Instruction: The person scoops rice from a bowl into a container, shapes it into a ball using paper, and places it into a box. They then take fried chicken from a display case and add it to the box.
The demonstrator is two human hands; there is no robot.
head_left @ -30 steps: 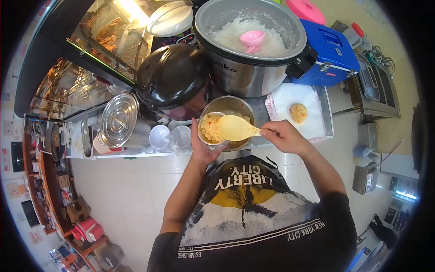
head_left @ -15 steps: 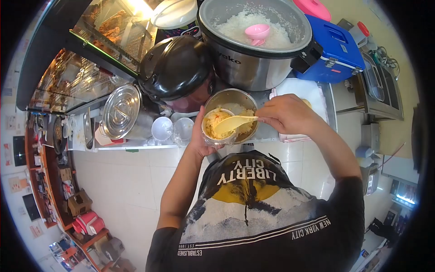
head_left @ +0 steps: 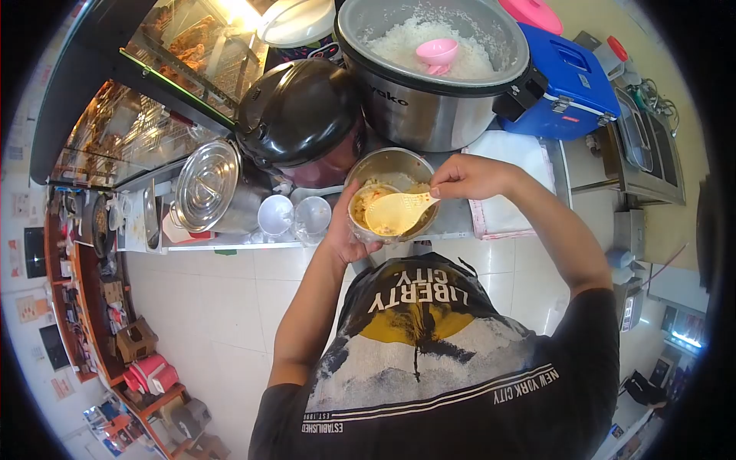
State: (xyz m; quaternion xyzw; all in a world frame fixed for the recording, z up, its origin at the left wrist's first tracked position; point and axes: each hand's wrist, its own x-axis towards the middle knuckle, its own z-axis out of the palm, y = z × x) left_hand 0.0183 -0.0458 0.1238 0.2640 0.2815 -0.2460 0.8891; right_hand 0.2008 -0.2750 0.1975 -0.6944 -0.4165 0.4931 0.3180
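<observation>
My left hand (head_left: 347,234) is wrapped round a small bowl (head_left: 357,223) of yellowish rice, lined or covered with clear plastic. My right hand (head_left: 469,177) grips the handle of a pale yellow rice paddle (head_left: 395,212). The paddle's flat blade lies over the rice in the small bowl and hides much of it. Just behind, a steel bowl (head_left: 399,159) stands on the counter, with some rice on its inner wall. The small bowl overlaps its left front part.
A large cooker (head_left: 433,115) of white rice holds a pink scoop (head_left: 438,51). Around it are a dark closed cooker (head_left: 299,111), a lidded steel pot (head_left: 205,188), two white cups (head_left: 274,217), white cloths (head_left: 510,172), a blue cooler box (head_left: 563,84) and a glass food case (head_left: 192,46).
The paddle has turned so that its broad face shows, flatter over the small bowl. My right hand has shifted slightly left and up, its fingers now closer together on the handle.
</observation>
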